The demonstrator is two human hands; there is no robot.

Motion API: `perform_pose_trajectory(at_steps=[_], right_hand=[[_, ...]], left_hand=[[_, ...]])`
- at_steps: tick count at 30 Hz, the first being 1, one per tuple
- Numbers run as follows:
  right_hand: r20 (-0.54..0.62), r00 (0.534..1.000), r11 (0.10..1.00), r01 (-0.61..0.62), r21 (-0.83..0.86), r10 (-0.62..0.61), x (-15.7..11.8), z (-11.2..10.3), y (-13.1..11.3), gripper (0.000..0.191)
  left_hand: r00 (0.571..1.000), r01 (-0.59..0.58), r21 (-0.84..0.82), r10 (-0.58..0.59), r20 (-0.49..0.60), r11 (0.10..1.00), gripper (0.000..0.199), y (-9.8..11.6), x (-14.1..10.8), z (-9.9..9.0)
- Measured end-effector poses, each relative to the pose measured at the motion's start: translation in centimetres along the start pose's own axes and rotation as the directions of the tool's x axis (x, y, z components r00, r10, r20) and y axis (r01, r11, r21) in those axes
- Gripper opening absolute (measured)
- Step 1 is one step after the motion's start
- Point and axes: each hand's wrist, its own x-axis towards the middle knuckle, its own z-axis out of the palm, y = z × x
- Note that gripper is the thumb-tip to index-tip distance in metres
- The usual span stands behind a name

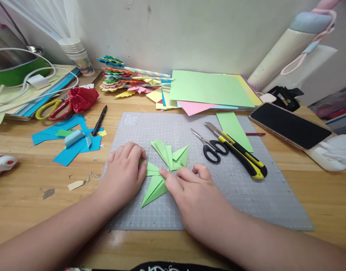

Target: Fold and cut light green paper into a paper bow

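Note:
A folded green paper shape [156,188] with several pointed arms lies on the grey cutting mat [237,210]. My left hand [124,173] has its fingers curled, with the thumb and index finger pinching the tip of the paper's left arm. On the middle of the paper presses my right hand [195,192], its thumb and index fingertip close together and the other fingers bent. Part of the paper under both hands is hidden. Small black-handled scissors [211,146] and a yellow and black utility knife [240,152] lie to the right of the paper.
A green paper strip [235,130] lies behind the knife. Blue paper scraps [67,152], a black pen [99,120] and red-yellow scissors [55,109] are at left. Green sheets [212,88] and striped-stem paper flowers [133,77] sit at the back, a phone [291,124] at right.

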Motion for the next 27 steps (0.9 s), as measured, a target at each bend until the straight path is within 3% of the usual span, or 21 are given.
perform_pose_trajectory(at_steps=[12, 15, 18, 21, 24, 27], right_hand=[[0.068, 0.998, 0.999, -0.001, 0.036, -0.001, 0.0, -0.3, 0.2, 0.053], [0.114, 0.994, 0.999, -0.010, 0.043, 0.005, 0.2, -0.4, 0.2, 0.055], [0.179, 0.982, 0.995, -0.072, 0.067, 0.059, 0.6, -0.6, 0.3, 0.055], [0.219, 0.968, 0.987, -0.141, 0.078, 0.122, 0.9, -0.9, 0.5, 0.052], [0.186, 0.975, 0.990, -0.135, 0.047, 0.124, 0.8, -1.1, 0.5, 0.048], [0.114, 0.991, 0.998, -0.064, -0.029, 0.067, 0.5, -1.2, 0.2, 0.044]], left_hand=[[0.989, 0.094, -0.025, -0.096, -0.115, 0.995, 0.005, -0.8, -0.7, 0.2], [0.972, 0.084, -0.097, -0.103, -0.209, 0.992, 0.007, -0.7, -1.2, -0.5], [0.967, -0.090, -0.149, 0.050, -0.251, 0.985, 0.010, -0.6, -1.8, -1.3], [0.958, -0.266, -0.082, 0.254, -0.131, 0.961, 0.019, -0.3, -2.1, -1.7], [0.957, -0.286, 0.000, 0.286, -0.049, 0.958, 0.019, 0.0, -2.0, -1.5], [0.967, -0.249, 0.041, 0.251, -0.051, 0.968, 0.018, 0.2, -2.0, -1.3]])
